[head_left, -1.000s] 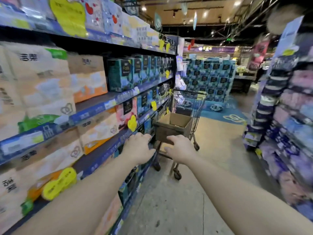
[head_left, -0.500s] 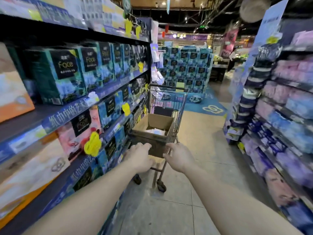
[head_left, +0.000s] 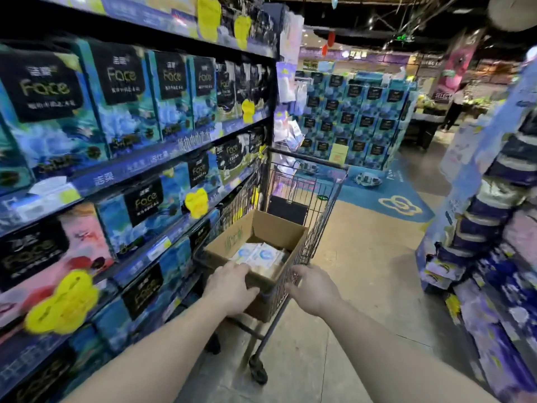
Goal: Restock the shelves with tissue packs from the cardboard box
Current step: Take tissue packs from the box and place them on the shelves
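An open cardboard box (head_left: 273, 231) sits inside a wire shopping cart (head_left: 319, 199) in front of me. White and blue tissue packs (head_left: 258, 255) lie at the box's bottom. My left hand (head_left: 232, 286) and my right hand (head_left: 312, 287) both grip the cart's near rim, one on each side. On my left run the shelves (head_left: 151, 164), stocked with blue and black "Face" tissue packs (head_left: 122, 94) on several levels.
Yellow price tags (head_left: 196, 202) stick out from the shelf edges. A tall stack of blue tissue boxes (head_left: 354, 117) stands at the aisle's end. Blue and purple goods (head_left: 494, 257) line the right side. A person (head_left: 453, 109) stands far back right.
The cart and I have rolled forward along the aisle; the orange and white packs have passed out of view, and the box's inside with its packs now shows.
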The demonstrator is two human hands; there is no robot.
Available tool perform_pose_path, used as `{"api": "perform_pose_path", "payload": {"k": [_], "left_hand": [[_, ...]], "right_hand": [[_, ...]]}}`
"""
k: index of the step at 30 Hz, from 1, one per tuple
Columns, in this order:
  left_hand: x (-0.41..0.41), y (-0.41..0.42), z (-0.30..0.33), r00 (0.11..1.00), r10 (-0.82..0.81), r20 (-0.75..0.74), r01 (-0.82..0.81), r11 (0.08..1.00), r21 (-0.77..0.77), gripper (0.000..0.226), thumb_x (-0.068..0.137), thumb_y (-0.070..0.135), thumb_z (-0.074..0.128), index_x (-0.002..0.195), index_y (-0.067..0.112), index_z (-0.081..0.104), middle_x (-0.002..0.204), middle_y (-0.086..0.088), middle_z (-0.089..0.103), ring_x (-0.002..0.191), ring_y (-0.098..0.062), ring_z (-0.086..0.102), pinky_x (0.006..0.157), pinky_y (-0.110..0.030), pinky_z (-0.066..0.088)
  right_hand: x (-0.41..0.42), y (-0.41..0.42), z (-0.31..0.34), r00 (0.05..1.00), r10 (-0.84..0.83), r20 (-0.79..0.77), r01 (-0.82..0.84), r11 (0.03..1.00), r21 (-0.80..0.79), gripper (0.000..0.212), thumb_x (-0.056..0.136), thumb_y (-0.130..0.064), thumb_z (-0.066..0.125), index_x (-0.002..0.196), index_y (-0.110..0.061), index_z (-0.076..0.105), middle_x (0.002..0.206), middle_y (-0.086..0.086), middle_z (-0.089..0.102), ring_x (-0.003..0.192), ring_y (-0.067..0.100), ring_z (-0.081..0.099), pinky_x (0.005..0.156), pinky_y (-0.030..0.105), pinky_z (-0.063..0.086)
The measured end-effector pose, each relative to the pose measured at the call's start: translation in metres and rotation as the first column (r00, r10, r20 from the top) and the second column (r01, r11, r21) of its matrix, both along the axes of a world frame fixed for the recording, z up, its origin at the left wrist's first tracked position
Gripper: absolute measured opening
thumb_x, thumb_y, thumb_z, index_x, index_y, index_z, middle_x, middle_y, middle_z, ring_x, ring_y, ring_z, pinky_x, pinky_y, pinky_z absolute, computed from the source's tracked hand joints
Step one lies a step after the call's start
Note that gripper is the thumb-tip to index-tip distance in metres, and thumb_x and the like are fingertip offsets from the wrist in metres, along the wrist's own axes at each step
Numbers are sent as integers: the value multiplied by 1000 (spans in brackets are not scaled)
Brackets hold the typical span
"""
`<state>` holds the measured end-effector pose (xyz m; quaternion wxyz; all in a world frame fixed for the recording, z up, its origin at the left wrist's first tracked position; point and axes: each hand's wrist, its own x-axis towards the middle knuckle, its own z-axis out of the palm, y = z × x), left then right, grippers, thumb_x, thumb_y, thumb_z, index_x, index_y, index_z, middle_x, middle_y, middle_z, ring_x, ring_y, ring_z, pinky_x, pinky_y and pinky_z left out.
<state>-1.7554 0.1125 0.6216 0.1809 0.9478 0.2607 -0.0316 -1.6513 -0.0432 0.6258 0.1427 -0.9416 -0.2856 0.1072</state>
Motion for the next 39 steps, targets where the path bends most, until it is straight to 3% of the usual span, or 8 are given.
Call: {"api": "perform_pose_path", "payload": {"k": [6, 17, 22, 28, 33, 37, 39], "left_hand": [[75, 57, -35, 991, 121, -55, -125, 987, -97, 58, 86, 53, 55, 137, 26, 45, 137, -6, 45, 124, -29, 43, 102, -43, 43], [203, 177, -97, 974, 107, -201, -150, 964, -217, 67, 86, 50, 61, 143, 24, 39, 143, -6, 41, 128, -27, 43, 103, -35, 42], [231, 195, -130, 962, 149, -230, -219, 923, -318, 68, 84, 46, 65, 143, 23, 40, 144, -7, 42, 129, -27, 44, 104, -32, 39], [269, 203, -173, 923, 233, -307, -353, 830, -432, 69, 86, 45, 64, 145, 22, 36, 143, -7, 41, 126, -25, 46, 102, -34, 42], [320, 191, -211, 833, 386, -397, -551, 651, -522, 67, 87, 41, 65, 143, 18, 37, 142, -8, 43, 124, -25, 49, 100, -34, 45], [359, 168, -250, 673, 544, -500, -698, 245, -673, 61, 91, 15, 64, 144, 9, 34, 146, -4, 35, 120, -23, 46, 85, -18, 40], [368, 155, -274, 577, 613, -539, -744, 123, -657, 64, 90, 15, 66, 144, 11, 32, 148, -2, 32, 123, -23, 43, 86, -22, 37]], "right_hand": [[92, 65, -39, 992, 91, -90, -99, 992, -84, 56, 90, -43, 58, 142, -29, 44, 142, 3, 48, 128, 26, 44, 105, 38, 39], [260, 179, -89, 970, 119, -210, -160, 969, -190, 55, 86, -33, 61, 138, -31, 45, 133, 1, 54, 117, 23, 55, 97, 36, 49], [298, 213, -120, 935, 228, -271, -305, 906, -294, 58, 89, -18, 53, 145, -24, 38, 138, 8, 50, 123, 27, 52, 98, 34, 44], [352, 248, -173, 860, 345, -375, -477, 805, -353, 60, 90, -16, 56, 146, -21, 35, 135, 9, 52, 123, 25, 51, 102, 33, 42], [397, 267, -232, 748, 458, -480, -649, 657, -385, 58, 93, -22, 50, 147, -21, 29, 135, 10, 51, 124, 27, 49, 101, 35, 41], [432, 283, -268, 654, 520, -550, -749, 551, -369, 61, 93, -18, 49, 148, -23, 25, 130, 13, 51, 120, 30, 51, 98, 39, 43], [443, 292, -285, 612, 524, -592, -782, 509, -359, 67, 90, -18, 52, 149, -26, 23, 132, 12, 50, 120, 31, 50, 98, 40, 44]]}}
